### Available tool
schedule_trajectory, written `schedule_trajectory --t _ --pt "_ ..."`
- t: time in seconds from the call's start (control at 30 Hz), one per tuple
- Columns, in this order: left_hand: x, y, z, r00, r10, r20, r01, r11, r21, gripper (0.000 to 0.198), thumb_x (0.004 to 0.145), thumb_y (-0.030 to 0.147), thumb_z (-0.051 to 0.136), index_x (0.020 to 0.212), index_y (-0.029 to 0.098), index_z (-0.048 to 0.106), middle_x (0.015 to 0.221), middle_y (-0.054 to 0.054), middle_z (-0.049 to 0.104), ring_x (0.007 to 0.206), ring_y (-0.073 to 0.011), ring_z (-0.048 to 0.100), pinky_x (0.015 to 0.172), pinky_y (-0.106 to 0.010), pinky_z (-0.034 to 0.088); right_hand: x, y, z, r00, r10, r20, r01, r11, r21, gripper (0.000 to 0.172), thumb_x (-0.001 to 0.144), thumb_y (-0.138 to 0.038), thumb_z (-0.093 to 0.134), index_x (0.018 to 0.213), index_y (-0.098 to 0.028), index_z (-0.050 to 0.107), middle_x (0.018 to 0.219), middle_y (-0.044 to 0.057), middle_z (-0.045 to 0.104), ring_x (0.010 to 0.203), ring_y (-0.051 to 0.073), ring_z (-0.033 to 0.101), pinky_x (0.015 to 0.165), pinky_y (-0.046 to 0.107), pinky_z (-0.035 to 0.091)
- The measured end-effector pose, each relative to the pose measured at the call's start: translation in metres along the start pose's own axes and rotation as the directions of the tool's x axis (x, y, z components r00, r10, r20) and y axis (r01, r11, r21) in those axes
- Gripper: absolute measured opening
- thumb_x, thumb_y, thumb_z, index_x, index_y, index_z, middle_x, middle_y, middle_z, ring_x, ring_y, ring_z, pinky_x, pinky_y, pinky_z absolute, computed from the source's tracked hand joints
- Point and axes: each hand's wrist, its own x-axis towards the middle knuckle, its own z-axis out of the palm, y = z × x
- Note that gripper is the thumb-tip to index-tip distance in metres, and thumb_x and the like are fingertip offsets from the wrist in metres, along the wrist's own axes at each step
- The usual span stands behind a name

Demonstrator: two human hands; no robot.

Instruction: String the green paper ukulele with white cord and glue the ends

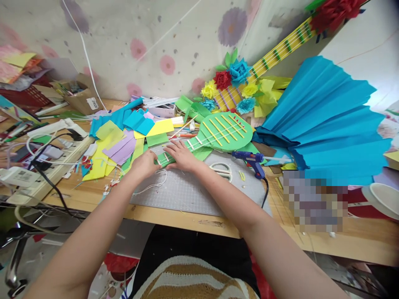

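Observation:
A green paper lute (229, 132) lies on the grey cutting mat (193, 189), its round body to the right and its narrow neck to the left. Yellow strips, small red pieces and white strings cross its front. My left hand (145, 163) is closed on the neck's left end. Farther along the neck, my right hand (180, 156) grips across it, thumb on the near side and fingers over the far side. White string (152, 185) trails on the mat below the hands. Scissors (222, 170) lie right of my right forearm, partly hidden by it.
A blue glue gun (251, 160) lies on the mat's right, beside a large pleated blue paper fan (330, 120). Paper scraps (120, 145) cover the left-centre. A power strip (59, 162) with cables sits left. A yellow instrument with paper flowers (240, 93) leans behind.

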Motion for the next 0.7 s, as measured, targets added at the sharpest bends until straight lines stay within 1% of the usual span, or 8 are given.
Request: schedule_trajectory --t 0.13,0.27,0.4,0.53,0.7 --pt "0.001 0.000 0.000 1.000 0.013 -0.011 -0.013 1.000 0.018 0.031 0.073 0.036 0.062 0.098 0.019 0.068 0.117 -0.007 0.065 0.100 -0.0238 0.063 0.073 -0.028 0.047 -0.017 0.004 -0.010 0.993 0.042 -0.107 -0.043 0.999 -0.007 0.071 0.074 -0.047 0.069 0.133 -0.012 0.048 0.137 0.017 0.049 0.140 0.032 0.025 0.115 0.053 0.015" --pt "0.006 0.000 0.002 1.000 0.007 0.005 -0.008 0.999 0.046 0.033 0.071 0.037 0.062 0.097 0.017 0.068 0.112 -0.009 0.067 0.094 -0.0239 0.065 0.069 -0.028 0.047 -0.037 0.004 -0.020 0.991 0.041 -0.130 -0.043 0.999 -0.014 0.068 0.076 -0.046 0.067 0.132 -0.011 0.049 0.137 0.016 0.048 0.139 0.032 0.026 0.115 0.052 0.018" --pt "0.010 0.001 0.002 1.000 0.002 0.031 -0.004 0.998 0.062 0.030 0.070 0.037 0.063 0.093 0.018 0.069 0.103 -0.008 0.070 0.088 -0.0236 0.066 0.065 -0.028 0.046 -0.054 0.007 -0.021 0.986 0.043 -0.162 -0.043 0.999 0.005 0.062 0.080 -0.045 0.064 0.132 -0.014 0.049 0.137 0.016 0.048 0.139 0.032 0.027 0.113 0.055 0.020" --pt "0.009 0.004 0.001 1.000 -0.019 0.016 0.018 0.995 0.095 0.031 0.070 0.039 0.063 0.093 0.019 0.069 0.099 -0.008 0.071 0.087 -0.0232 0.066 0.065 -0.027 0.047 -0.062 0.016 -0.020 0.975 0.096 -0.201 -0.086 0.995 0.060 0.061 0.081 -0.044 0.062 0.133 -0.015 0.048 0.136 0.016 0.049 0.136 0.030 0.031 0.112 0.055 0.023" --pt "0.006 0.008 -0.002 0.998 -0.052 0.022 0.049 0.992 0.114 0.030 0.070 0.037 0.062 0.094 0.020 0.070 0.108 -0.007 0.068 0.091 -0.0244 0.065 0.063 -0.028 0.046 -0.064 0.025 -0.017 0.953 0.158 -0.260 -0.130 0.984 0.121 0.058 0.081 -0.044 0.062 0.131 -0.015 0.050 0.131 0.016 0.052 0.131 0.031 0.038 0.110 0.054 0.028"
